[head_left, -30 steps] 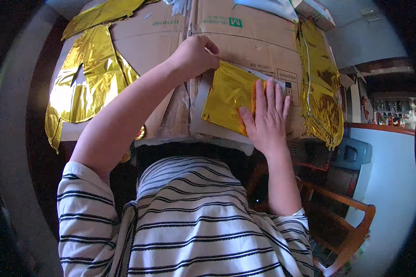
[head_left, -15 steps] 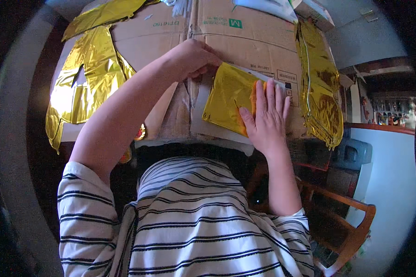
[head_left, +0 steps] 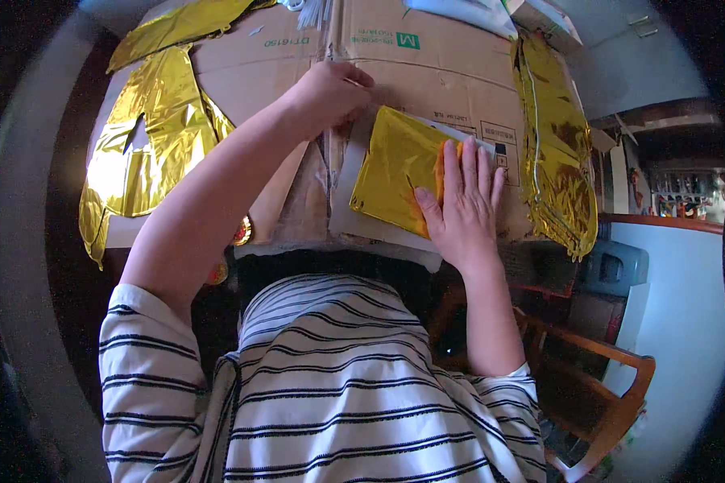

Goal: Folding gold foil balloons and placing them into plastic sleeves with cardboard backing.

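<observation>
A flat, folded piece of shiny gold foil (head_left: pixel 395 173) lies on a pale sheet on the cardboard, slightly tilted. My right hand (head_left: pixel 463 213) rests flat across its right edge with the fingers stretched and a little spread. An orange tint shows on the foil beside those fingers. Just off the far left corner of the foil is my left hand (head_left: pixel 330 92), above the cardboard. Its fingers are loosely bent and apart, with nothing visible in them; some of them are partly hidden.
Flattened gold foil balloons (head_left: pixel 157 137) lie on the left of the cardboard surface (head_left: pixel 435 80), and another gold foil piece (head_left: pixel 560 153) hangs over the right edge. White strips (head_left: pixel 314 12) and a clear plastic bag (head_left: pixel 459 16) lie at the far side. A wooden chair (head_left: pixel 620 386) stands at right.
My left hand has come away from the foil's far corner, shifting slightly left. My right hand stays flat on the foil, which has barely moved.
</observation>
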Motion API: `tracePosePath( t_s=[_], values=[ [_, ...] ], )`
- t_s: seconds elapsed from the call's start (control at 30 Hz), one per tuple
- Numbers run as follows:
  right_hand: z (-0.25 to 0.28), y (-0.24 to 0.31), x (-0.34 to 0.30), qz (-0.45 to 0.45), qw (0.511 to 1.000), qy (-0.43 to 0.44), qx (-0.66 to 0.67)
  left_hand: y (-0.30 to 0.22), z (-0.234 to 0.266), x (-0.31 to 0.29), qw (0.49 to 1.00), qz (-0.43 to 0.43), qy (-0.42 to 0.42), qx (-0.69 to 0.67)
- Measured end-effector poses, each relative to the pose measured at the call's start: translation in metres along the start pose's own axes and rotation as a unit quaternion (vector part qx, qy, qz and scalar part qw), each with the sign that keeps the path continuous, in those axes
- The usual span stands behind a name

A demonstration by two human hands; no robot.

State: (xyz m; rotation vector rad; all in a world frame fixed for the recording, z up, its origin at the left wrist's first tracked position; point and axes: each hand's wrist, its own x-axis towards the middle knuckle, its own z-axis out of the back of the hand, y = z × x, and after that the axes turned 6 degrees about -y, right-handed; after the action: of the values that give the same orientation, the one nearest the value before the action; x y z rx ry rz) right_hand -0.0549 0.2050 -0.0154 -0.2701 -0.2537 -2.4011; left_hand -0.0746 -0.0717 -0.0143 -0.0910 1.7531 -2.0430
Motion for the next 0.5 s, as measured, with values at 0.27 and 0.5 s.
tracePosePath(
  t_s=[0.27,0.5],
  values=[
    [0.000,0.000,0.000,-0.003,1.000,0.005,-0.003,-0.014,0.007,-0.015,0.935,-0.195,0.062,0.290],
    [0.001,0.000,0.001,-0.004,1.000,0.008,-0.004,-0.004,0.005,-0.005,0.901,-0.322,0.052,0.287]
  ],
)
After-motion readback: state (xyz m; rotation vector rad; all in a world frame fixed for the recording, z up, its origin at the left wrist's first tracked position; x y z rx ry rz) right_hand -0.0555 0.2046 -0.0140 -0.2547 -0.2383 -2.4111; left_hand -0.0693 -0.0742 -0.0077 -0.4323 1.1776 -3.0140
